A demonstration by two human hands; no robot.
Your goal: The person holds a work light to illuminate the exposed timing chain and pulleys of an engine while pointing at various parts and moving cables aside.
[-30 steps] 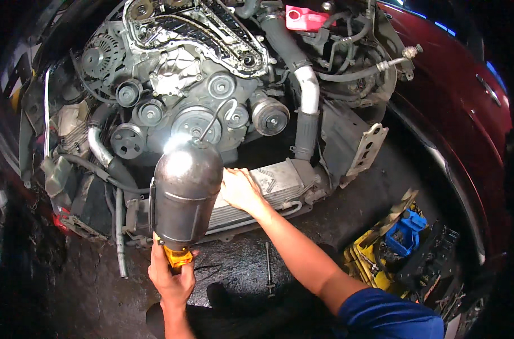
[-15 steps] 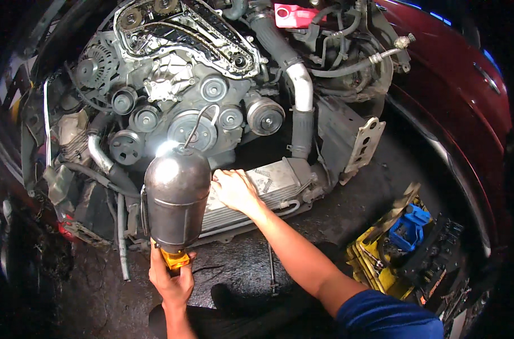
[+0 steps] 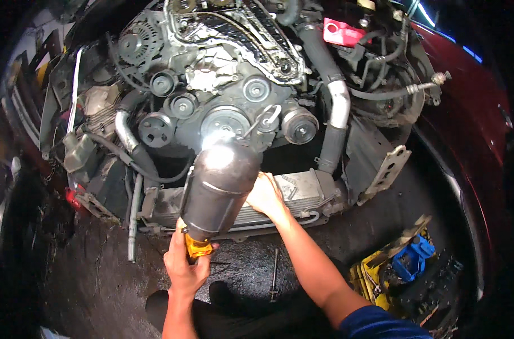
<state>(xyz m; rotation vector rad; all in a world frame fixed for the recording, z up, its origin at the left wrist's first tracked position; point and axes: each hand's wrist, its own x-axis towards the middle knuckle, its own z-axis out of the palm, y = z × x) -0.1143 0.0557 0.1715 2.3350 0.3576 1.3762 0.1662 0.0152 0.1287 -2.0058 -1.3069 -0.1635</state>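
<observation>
My left hand grips the yellow handle of a hooded work light. Its dark rounded hood points up and away, with a wire hook at the top and a bright glow on the far side. My right hand is behind the hood, over the finned cooler. Its fingers look curled, but their tips are hidden, and so is anything in them. Beyond the light is the exposed engine, with a large crank pulley, several smaller pulleys and an open timing chain case.
A ribbed hose with a metal pipe runs down the engine's right. A perforated bracket juts out nearby. At the lower right stand a yellow crate and a blue container. A long metal rod lies on the wet floor.
The whole view has shifted, putting the engine lower and farther right. The work light now leans more to the right, and its hood covers more of my right hand.
</observation>
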